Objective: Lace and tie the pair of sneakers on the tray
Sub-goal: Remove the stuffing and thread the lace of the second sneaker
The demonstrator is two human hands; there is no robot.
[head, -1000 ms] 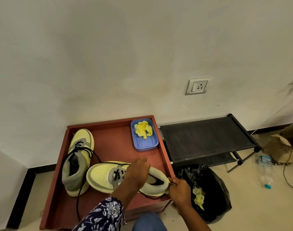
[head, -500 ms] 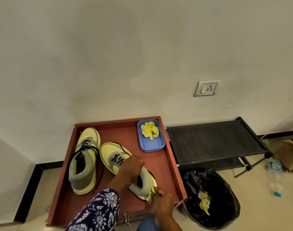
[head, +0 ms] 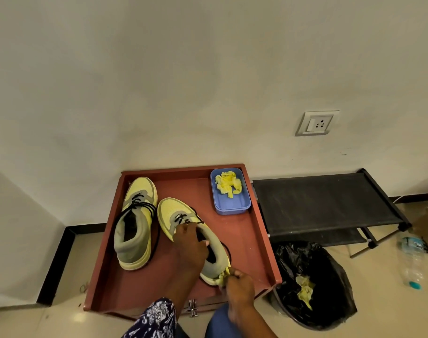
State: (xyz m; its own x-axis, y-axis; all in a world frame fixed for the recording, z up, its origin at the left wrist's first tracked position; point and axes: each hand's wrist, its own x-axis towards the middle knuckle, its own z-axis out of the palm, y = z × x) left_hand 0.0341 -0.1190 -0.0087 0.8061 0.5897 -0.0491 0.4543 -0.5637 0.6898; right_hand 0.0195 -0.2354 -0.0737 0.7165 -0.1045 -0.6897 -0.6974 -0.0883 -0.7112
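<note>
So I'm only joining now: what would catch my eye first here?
Two yellow sneakers lie side by side in a red-brown tray by the wall. The left hand holds the right-hand sneaker, while the right hand pinches yellow crumpled paper at its heel.
</note>
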